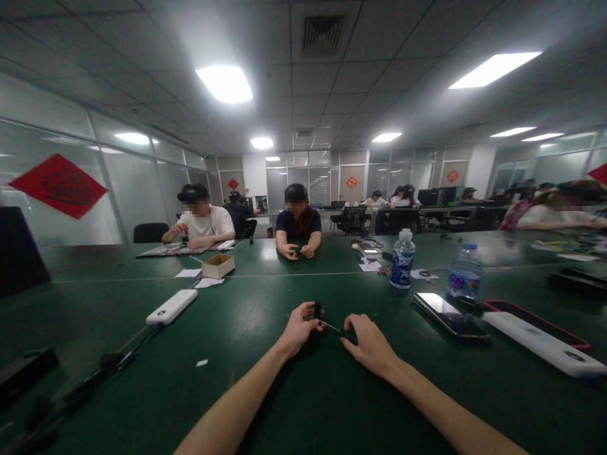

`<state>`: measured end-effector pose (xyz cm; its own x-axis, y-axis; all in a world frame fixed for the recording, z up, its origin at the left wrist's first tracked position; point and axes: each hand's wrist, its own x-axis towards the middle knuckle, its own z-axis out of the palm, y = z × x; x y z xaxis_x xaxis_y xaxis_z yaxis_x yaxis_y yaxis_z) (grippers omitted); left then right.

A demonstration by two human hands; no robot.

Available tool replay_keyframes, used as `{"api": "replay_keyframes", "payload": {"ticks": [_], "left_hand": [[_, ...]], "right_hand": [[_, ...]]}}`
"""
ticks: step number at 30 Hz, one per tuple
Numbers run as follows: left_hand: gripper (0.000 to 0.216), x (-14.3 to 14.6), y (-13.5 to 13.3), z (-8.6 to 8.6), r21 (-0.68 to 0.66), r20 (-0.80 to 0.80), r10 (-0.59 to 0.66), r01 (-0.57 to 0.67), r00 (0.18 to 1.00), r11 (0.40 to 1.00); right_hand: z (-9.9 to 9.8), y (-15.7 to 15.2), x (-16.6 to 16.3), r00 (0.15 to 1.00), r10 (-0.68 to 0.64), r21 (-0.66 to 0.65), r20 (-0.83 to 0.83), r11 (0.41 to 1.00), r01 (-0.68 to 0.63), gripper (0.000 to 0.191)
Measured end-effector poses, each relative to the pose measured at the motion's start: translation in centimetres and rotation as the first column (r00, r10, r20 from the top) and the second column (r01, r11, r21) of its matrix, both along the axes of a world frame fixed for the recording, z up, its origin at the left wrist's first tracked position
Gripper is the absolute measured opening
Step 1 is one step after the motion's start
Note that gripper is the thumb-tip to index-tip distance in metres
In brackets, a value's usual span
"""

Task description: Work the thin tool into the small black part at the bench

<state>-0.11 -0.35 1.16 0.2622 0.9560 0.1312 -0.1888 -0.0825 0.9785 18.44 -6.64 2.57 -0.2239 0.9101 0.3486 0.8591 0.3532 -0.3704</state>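
My left hand (pixel 301 326) is closed around a small black block-like piece (pixel 317 309), held upright between thumb and fingers. What exactly the piece is cannot be made out. In my right hand (pixel 366 341), fingers wrap the dark handle of a screwdriver (pixel 331 327). Its thin metal shaft points left, and the tip meets or lies very near the black piece by my left thumb. Both hands are just above the green table (pixel 256 392), close together in the middle of the view.
Right of my hands lie a phone (pixel 448 316), a white power bank (pixel 545 344) and two bottles, one blue-labelled (pixel 402 260). On the left are another white power bank (pixel 171 307), cables (pixel 126 354) and a small cardboard box (pixel 218 266). Two people sit opposite.
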Motion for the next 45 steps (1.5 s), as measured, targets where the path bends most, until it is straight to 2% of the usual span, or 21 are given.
{"api": "replay_keyframes", "payload": {"ticks": [5,11,18,23,31,36,45], "left_hand": [[0.042,-0.01,0.11,-0.1,0.007,0.007,0.01,-0.01,1.0,1.0],[0.043,-0.15,0.2,-0.26,0.0,0.01,0.01,-0.01,1.0,1.0],[0.046,-0.32,0.75,-0.92,-0.031,0.04,0.0,0.001,0.999,1.0],[0.046,-0.3,0.55,-0.61,-0.035,0.041,0.023,-0.021,0.999,0.999],[0.044,-0.33,0.33,-0.32,-0.04,0.05,0.022,-0.021,0.999,0.999],[0.043,-0.35,0.49,-0.57,-0.027,0.064,0.023,-0.021,0.998,0.999],[0.045,-0.35,0.27,-0.14,-0.043,0.03,0.026,-0.025,0.999,0.999]], "right_hand": [[-0.05,-0.05,-0.01,1.0,0.011,-0.01,-0.016,1.0,-0.011,0.018],[0.3,-0.38,-0.02,1.0,0.03,-0.093,-0.003,0.995,-0.03,0.032],[0.45,-0.45,-0.09,0.999,0.042,-0.086,-0.001,0.995,-0.042,0.025],[0.38,-0.44,-0.05,0.999,0.041,-0.081,-0.014,0.996,-0.042,0.022],[0.38,-0.4,-0.19,0.999,0.044,-0.072,0.01,0.996,-0.043,0.032],[0.0,-0.22,-0.07,0.998,0.058,-0.028,0.014,0.998,-0.057,0.029],[0.58,-0.59,-0.21,0.999,0.041,-0.083,-0.008,0.996,-0.042,0.031]]}}
